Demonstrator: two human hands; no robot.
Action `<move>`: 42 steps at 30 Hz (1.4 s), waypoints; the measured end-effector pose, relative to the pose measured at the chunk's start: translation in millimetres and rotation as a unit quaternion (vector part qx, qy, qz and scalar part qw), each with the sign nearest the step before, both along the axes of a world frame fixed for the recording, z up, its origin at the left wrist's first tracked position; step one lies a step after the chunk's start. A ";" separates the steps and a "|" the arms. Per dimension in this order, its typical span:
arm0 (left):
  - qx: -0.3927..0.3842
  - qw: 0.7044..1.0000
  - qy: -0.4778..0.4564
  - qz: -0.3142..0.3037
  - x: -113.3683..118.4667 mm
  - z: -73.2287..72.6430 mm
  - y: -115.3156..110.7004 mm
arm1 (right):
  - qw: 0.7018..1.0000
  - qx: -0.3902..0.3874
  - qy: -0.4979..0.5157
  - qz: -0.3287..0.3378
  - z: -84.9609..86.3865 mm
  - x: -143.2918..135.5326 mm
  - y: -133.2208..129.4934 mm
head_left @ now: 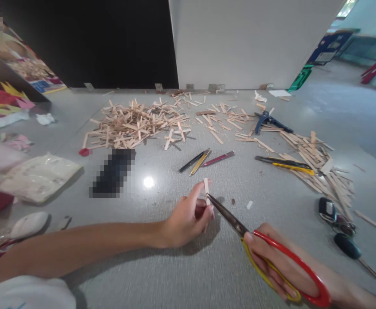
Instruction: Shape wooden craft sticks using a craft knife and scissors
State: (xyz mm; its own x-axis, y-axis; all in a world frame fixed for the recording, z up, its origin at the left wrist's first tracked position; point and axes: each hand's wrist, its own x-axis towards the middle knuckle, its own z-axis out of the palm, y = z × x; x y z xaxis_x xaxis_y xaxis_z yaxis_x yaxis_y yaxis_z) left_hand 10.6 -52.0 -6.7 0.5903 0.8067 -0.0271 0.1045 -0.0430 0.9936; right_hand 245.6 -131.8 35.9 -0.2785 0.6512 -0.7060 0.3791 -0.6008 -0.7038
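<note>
Low in the middle of the view, my left hand (188, 216) pinches a short pale wooden stick (206, 185), held upright between the fingertips. My right hand (268, 253) grips a pair of scissors (236, 223) with one red and one yellow handle. The blade tips meet the side of the stick near its middle; whether they cut into it, I cannot tell. Just beyond my left hand lie three slim pencil-like tools, one black (191, 162), one yellow (200, 162) and one dark red (219, 159). A small white scrap (249, 204) rests near the scissors.
A heap of wooden sticks (136, 124) lies at the back left, and another pile (313, 159) at the right. Blue-handled pliers (265, 121), a yellow and black utility knife (287, 164) and keys (347, 246) are on the right. A plastic packet (40, 177) sits left. Upright panels (239, 47) stand behind.
</note>
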 end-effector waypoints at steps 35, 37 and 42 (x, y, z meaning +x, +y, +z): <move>0.003 0.999 0.039 -0.027 -6.5 9.3 14.2 | 0.996 -0.031 0.081 -0.001 11.3 24.3 20.8; 0.006 0.999 0.052 0.004 -7.6 9.8 18.3 | 0.997 0.006 0.073 -0.033 12.3 29.3 22.3; -0.045 0.998 -0.016 0.042 -7.4 10.0 18.6 | 0.987 0.106 0.097 -0.076 5.4 35.4 16.1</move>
